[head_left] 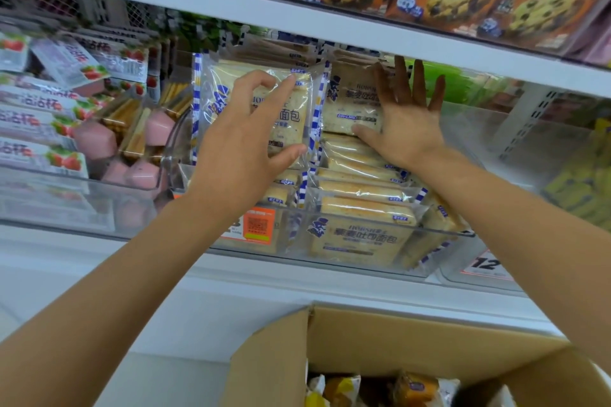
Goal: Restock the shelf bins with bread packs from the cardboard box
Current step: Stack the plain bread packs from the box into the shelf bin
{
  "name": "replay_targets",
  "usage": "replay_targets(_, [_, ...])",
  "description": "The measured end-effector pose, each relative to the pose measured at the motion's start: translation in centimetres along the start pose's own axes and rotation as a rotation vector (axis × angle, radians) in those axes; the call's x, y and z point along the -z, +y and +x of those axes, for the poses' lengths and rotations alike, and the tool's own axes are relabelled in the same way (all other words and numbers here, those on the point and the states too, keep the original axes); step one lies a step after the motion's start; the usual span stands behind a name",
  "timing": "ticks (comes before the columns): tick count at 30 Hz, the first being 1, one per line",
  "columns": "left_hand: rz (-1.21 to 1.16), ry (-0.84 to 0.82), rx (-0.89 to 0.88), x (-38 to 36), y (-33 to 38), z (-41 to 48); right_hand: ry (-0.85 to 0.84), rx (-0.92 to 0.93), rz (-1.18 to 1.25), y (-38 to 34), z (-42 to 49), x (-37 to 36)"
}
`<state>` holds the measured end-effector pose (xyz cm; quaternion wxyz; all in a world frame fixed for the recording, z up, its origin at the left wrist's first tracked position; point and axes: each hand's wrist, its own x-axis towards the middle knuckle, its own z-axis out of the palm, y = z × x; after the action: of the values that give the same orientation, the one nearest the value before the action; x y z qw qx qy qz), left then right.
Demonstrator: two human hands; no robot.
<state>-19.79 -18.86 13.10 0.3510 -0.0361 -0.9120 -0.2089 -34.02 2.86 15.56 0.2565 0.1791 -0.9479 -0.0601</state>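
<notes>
Bread pack (294,117) — pinched upright by left hand (241,135); right hand (408,120) splayed flat against neighbouring pack (350,102) — half hidden.

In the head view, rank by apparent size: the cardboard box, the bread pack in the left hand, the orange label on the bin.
1. cardboard box, largest, though nearest the camera and cropped.
2. bread pack.
3. orange label.

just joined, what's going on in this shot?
A person is stocking a clear shelf bin with bread packs. The left hand grips an upright bread pack over the bin's left side; the right hand, fingers spread, presses flat against the neighbouring pack. The open cardboard box below has packets in it.
</notes>
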Motion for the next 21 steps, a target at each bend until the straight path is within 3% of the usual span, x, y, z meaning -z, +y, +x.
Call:
replay_targets(8, [-0.086,0.005,0.086,1.0,2.4,-1.6,-0.104,0.097,0.256,0.6,-2.5,2.9])
replay_targets(11, [-0.122,-0.034,0.107,0.8,5.1,-3.9,-0.001,0.101,0.501,1.0,-5.4,4.2])
replay_targets(16, [-0.211,-0.212,0.086,-0.4,11.3,-8.2,-0.036,0.027,0.672,2.8,-12.9,6.2])
replay_targets(19, [-0.332,-0.412,0.133,-2.3,15.0,-11.1,-0.009,-0.04,0.728,5.0,-18.9,6.5])
replay_targets(21, [-0.351,-0.547,0.191,-4.3,17.0,-13.1,-0.086,-0.135,0.785,6.9,-23.1,6.0])
